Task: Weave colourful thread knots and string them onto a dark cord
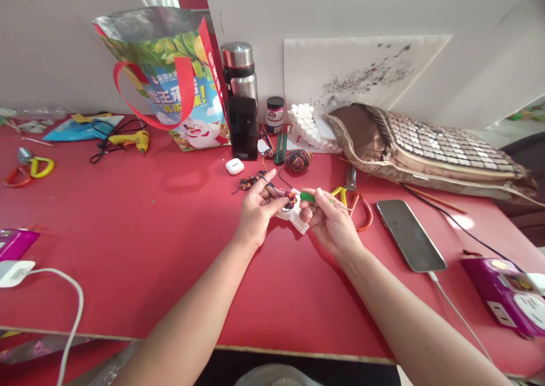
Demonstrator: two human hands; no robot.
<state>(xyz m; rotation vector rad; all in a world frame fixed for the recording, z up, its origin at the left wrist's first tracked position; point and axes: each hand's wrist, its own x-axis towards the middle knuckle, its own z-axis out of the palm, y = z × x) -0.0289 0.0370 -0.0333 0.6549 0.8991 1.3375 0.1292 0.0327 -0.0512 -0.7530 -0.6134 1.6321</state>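
Between thumb and fingers, my left hand (258, 210) pinches a small multicoloured crochet piece (291, 197) of dark, orange and purple yarn. My right hand (330, 218) grips a crochet hook (307, 196) by its green handle; the thin metal shaft points right, away from the piece. Dark yarn runs across my left fingers. Just beyond that hand lies a multicoloured crocheted strip (252, 180). A ball of variegated yarn (299, 159) rests farther back. Under my hands is a crumpled white tissue (297, 221).
Behind stand a printed bag (170, 85), a steel flask (240, 71) and an upright black phone (243, 128). An earbud case (234, 166) sits nearby. Scissors (361, 211), a charging phone (410, 235) and a purple power strip (502, 295) lie to the right; a glue gun (131, 140) lies left.
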